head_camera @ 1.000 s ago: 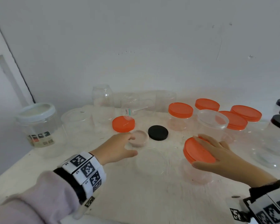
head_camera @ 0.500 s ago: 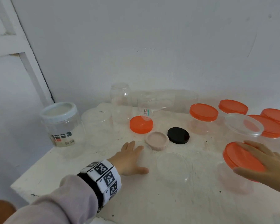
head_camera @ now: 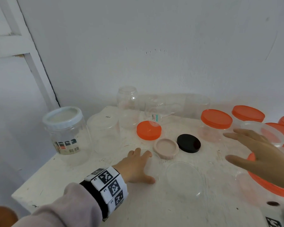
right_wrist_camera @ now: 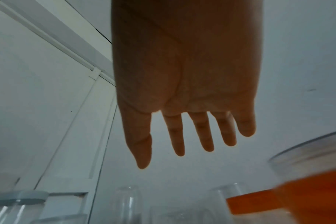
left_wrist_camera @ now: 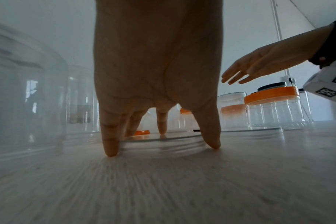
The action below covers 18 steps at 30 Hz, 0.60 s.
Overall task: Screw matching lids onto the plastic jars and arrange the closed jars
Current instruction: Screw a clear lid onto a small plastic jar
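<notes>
Jars and lids of clear plastic crowd a white table (head_camera: pixel 75 185) set against a grey wall. Taking the pink lid (head_camera: pixel 166 147) near the table's middle as the landmark: a black lid (head_camera: pixel 188 143) lies just right of it, an orange lid (head_camera: pixel 148 130) just behind it, and a clear lid (head_camera: pixel 184 179) lies in front of it. A second clear lid (left_wrist_camera: pixel 163 144) lies flat in front and to the left of the pink one, under the left hand (head_camera: pixel 134 166). That hand's fingers (left_wrist_camera: pixel 109 136) are spread and bent down around this lid's rim, tips touching the table; it looks about to be picked up, not yet lifted. The right hand (head_camera: pixel 259 154) hovers well to the right of the pink lid, fingers straight and spread wide, holding nothing, above a jar closed with an orange lid (head_camera: pixel 269 184).

Several orange-lidded jars (head_camera: pixel 216 125) stand behind and right of the pink lid; open clear jars (head_camera: pixel 128 107) stand behind and left of it, along with a labelled jar with a pale blue lid (head_camera: pixel 66 128).

The step in hand seems to be taking a clear lid. Next it must be matched to an open jar of the same width.

Bare tabletop lies in front of the pink lid. The table's left edge is near the labelled jar, so little room is spare there.
</notes>
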{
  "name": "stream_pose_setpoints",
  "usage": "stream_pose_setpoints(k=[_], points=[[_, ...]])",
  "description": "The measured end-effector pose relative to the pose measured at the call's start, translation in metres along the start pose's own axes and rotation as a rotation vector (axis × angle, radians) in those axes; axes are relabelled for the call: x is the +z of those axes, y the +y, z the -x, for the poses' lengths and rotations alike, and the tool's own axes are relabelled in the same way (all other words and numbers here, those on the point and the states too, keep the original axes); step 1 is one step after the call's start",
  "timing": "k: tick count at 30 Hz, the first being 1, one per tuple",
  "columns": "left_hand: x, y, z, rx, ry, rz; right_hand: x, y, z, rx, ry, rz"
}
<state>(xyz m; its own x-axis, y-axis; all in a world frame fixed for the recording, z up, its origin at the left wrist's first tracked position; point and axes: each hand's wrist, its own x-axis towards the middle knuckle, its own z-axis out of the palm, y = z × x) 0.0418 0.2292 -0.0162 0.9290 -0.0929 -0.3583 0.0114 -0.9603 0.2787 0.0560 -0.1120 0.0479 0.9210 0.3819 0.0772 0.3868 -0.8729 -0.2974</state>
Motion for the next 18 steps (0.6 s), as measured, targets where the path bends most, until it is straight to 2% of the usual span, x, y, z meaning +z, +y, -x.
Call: stream_pose_setpoints(k=[2,5,12,14,18], points=[[-0.002,-0.001,-0.001,0.005,-0.006,0.002,-0.004,-0.040,-0.040,-0.017,0.054,-0.064],[-0.005,-0.004,-0.002,0.005,-0.017,0.015,0.007,-0.054,-0.081,-0.030,0.104,-0.156],[-0.016,-0.011,-0.006,0.030,-0.051,0.084,0.019,-0.067,-0.181,0.149,0.313,-0.387],[-0.018,-0.012,-0.007,0.049,-0.065,0.097,0.017,-0.063,-0.209,0.233,0.318,-0.382],[-0.022,-0.016,-0.009,0.081,-0.084,0.116,0.014,-0.053,-0.251,0.386,0.229,-0.226]])
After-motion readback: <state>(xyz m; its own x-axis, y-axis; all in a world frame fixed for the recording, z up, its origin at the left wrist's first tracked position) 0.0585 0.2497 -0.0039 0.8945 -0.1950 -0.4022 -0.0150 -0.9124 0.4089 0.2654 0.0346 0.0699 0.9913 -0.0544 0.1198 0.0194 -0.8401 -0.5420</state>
